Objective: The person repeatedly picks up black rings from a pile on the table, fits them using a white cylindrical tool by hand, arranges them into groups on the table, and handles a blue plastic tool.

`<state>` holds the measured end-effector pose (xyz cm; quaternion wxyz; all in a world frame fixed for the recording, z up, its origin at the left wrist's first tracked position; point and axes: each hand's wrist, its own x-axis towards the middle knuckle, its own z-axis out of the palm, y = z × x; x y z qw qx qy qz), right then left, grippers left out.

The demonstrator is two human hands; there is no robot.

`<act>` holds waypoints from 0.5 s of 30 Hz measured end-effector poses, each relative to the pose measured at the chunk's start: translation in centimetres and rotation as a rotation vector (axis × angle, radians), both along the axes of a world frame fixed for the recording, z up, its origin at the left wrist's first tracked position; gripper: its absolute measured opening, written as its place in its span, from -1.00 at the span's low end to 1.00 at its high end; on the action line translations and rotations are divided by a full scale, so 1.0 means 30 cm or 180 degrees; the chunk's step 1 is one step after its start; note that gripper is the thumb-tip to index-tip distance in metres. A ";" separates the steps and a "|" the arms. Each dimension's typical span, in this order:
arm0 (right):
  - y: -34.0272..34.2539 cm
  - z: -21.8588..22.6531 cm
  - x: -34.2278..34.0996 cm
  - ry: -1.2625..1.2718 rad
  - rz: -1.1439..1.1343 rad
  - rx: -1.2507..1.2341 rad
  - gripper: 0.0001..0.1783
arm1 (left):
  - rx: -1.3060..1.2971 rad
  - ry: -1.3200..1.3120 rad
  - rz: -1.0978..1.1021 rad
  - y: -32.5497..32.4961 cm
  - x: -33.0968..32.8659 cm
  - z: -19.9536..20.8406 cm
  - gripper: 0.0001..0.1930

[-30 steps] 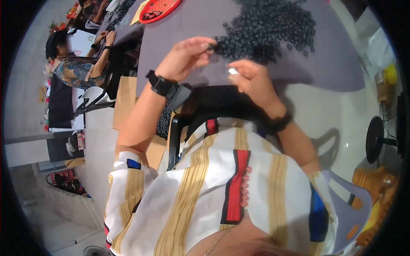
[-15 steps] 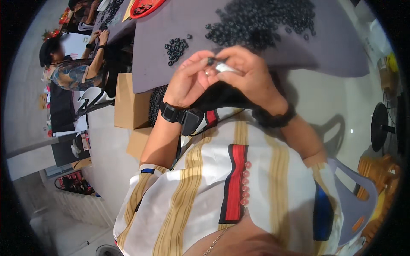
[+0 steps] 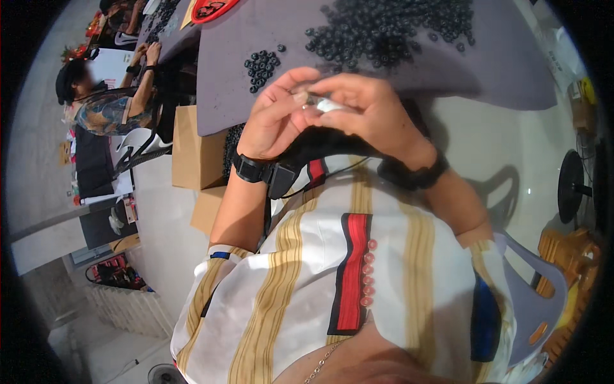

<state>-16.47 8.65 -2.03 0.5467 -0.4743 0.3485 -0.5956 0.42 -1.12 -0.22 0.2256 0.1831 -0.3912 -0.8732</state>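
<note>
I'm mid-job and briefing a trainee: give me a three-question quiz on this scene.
1. Which hand grips the small white object?
2. True or false: the small cluster of round black beads lies left of the large heap of round black beads.
3. The rounded red plastic-looking tray lies: A, right of both bead groups; B, left of both; C, between them.
Key: 1. The right hand. 2. True. 3. B.

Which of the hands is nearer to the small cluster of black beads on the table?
Left. The left hand is just below the small bead cluster in the picture; the right hand is farther off, to the cluster's lower right.
</note>
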 end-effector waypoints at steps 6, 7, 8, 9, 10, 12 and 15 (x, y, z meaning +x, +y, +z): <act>-0.010 0.006 -0.022 0.0016 0.0208 -0.0003 -0.62 | -0.0001 -0.0012 -0.0122 -0.005 -0.008 0.000 -0.65; -0.012 0.005 -0.024 0.0017 0.0208 -0.0002 -0.62 | 0.0012 -0.0035 -0.0086 -0.006 -0.010 -0.001 -0.65; -0.015 0.004 -0.027 0.0016 0.0240 0.0020 -0.61 | 0.0013 -0.0034 -0.0086 -0.006 -0.012 0.000 -0.65; -0.017 0.004 -0.029 0.0015 0.0271 0.0042 -0.61 | 0.0006 -0.0035 -0.0109 -0.007 -0.014 0.002 -0.64; -0.019 0.007 -0.033 0.0015 0.0272 0.0044 -0.61 | 0.0000 -0.0036 -0.0132 -0.008 -0.015 0.003 -0.64; -0.022 0.015 -0.041 -0.0102 0.0453 0.0113 -0.60 | 0.0000 -0.0016 -0.0180 -0.016 -0.014 0.002 -0.64; -0.030 0.015 -0.053 -0.0118 0.0503 0.0214 -0.59 | 0.0008 0.0016 -0.0259 -0.026 -0.017 0.001 -0.64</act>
